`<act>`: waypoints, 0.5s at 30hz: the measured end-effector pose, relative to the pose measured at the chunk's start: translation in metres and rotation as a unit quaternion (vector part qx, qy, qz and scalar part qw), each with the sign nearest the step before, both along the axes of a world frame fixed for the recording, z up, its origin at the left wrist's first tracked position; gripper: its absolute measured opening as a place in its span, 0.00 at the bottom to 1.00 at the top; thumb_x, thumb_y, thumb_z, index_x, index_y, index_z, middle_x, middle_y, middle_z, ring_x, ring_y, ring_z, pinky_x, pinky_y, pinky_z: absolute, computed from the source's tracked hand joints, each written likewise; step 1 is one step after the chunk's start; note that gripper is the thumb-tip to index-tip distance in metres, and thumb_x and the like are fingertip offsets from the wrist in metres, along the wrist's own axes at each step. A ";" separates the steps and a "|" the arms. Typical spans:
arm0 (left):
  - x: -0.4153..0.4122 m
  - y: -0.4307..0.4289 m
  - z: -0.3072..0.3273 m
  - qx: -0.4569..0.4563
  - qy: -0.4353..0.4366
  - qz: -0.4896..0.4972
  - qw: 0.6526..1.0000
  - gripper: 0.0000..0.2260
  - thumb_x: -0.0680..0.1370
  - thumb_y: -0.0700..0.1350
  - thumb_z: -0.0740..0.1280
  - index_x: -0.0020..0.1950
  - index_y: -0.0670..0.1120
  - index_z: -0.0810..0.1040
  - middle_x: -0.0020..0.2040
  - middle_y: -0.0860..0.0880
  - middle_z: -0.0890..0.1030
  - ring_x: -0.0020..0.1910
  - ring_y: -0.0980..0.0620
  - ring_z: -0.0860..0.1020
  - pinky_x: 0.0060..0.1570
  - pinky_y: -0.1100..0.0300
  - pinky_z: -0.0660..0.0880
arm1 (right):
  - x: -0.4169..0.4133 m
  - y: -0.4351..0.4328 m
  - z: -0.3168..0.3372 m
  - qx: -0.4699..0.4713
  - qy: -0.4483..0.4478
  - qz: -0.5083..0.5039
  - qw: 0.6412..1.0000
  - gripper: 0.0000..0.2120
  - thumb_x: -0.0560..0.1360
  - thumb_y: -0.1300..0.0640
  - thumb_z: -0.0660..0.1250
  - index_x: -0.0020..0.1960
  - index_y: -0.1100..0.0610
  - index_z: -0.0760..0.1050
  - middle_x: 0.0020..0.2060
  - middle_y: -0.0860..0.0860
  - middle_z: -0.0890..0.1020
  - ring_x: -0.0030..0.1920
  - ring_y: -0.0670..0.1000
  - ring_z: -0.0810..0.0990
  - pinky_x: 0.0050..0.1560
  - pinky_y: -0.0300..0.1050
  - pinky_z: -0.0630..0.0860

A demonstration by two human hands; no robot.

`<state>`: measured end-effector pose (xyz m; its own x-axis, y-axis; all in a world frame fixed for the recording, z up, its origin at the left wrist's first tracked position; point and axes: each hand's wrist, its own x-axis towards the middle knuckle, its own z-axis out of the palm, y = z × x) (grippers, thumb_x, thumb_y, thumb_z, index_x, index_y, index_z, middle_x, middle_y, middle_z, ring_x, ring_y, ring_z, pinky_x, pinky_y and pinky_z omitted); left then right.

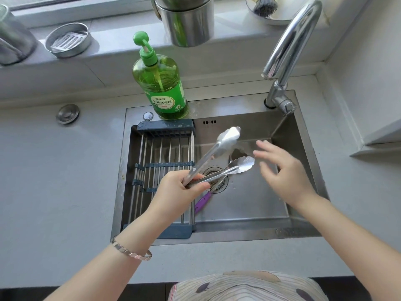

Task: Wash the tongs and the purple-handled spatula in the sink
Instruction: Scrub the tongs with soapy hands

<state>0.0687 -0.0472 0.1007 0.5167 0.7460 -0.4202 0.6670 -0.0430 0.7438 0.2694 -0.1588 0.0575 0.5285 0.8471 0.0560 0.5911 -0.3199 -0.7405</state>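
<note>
Out at nine o'clock, bare grey countertop (54,170), matte and flat, then the drying rack (160,170): thin steel rods in dark blue plastic ends, laid across the left part of the sink (303,232). At eleven o'clock stands a green soap bottle (165,88), translucent, pump on top.

Centre now, and here's the left hand (175,190), fingers closed around the hinge end of the tongs (219,159), holding them above the basin. The two arms splay wide apart, scalloped tips pointing toward one o'clock. Polished stainless steel, so I'd call them light, rigid, springy at the hinge and slippery once soapy; that hinge-end grip looks the sound place to hold, leaving both arms free for rubbing.

Just below, at six o'clock of the drain, lies the purple-handled spatula (202,202) on the sink floor, handle toward the rack, its steel shaft running up across the drain and under the tongs. Its blade I can't make out. The plastic handle should give better purchase than the wet metal.

At three o'clock, the right hand (284,172), fingers spread and empty, just beside the lower tong tip without touching. Above it at one o'clock, the curved chrome faucet (288,46); no water visibly running.
</note>
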 end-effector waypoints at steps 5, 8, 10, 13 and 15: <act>-0.001 0.003 0.005 -0.025 0.000 -0.028 0.999 0.02 0.72 0.45 0.72 0.41 0.53 0.81 0.39 0.41 0.82 0.30 0.56 0.72 0.32 0.68 0.71 | 0.013 0.020 0.031 -0.115 0.571 -0.056 0.811 0.08 0.75 0.63 0.66 0.53 0.63 0.78 0.43 0.55 0.84 0.36 0.46 0.83 0.38 0.36 0.81; 0.000 0.005 0.007 -0.033 0.003 -0.046 0.998 0.02 0.71 0.45 0.73 0.43 0.49 0.83 0.36 0.40 0.81 0.27 0.57 0.70 0.31 0.67 0.70 | 0.010 0.025 0.037 -0.215 0.485 0.038 0.847 0.04 0.70 0.68 0.70 0.43 0.63 0.81 0.35 0.56 0.84 0.33 0.47 0.82 0.35 0.35 0.79; 0.001 0.005 0.006 -0.029 0.015 -0.066 0.997 0.04 0.71 0.45 0.74 0.43 0.47 0.84 0.33 0.42 0.80 0.26 0.56 0.69 0.31 0.64 0.69 | 0.005 0.028 0.036 -0.254 0.408 0.076 0.874 0.03 0.66 0.67 0.74 0.39 0.62 0.81 0.34 0.57 0.83 0.33 0.50 0.81 0.37 0.38 0.79; 0.002 0.005 0.006 -0.029 0.025 -0.091 0.995 0.03 0.71 0.46 0.73 0.42 0.48 0.84 0.29 0.49 0.76 0.22 0.61 0.66 0.28 0.66 0.67 | -0.004 0.032 0.036 -0.298 0.330 0.110 0.889 0.10 0.64 0.57 0.77 0.39 0.62 0.80 0.31 0.55 0.81 0.31 0.49 0.80 0.37 0.40 0.79; 0.002 0.006 0.005 -0.034 0.016 -0.090 0.995 0.02 0.71 0.46 0.73 0.43 0.50 0.84 0.32 0.48 0.80 0.25 0.60 0.69 0.28 0.69 0.69 | -0.006 0.033 0.035 -0.311 0.289 0.101 0.900 0.12 0.64 0.51 0.77 0.31 0.56 0.77 0.25 0.48 0.80 0.27 0.43 0.78 0.31 0.35 0.76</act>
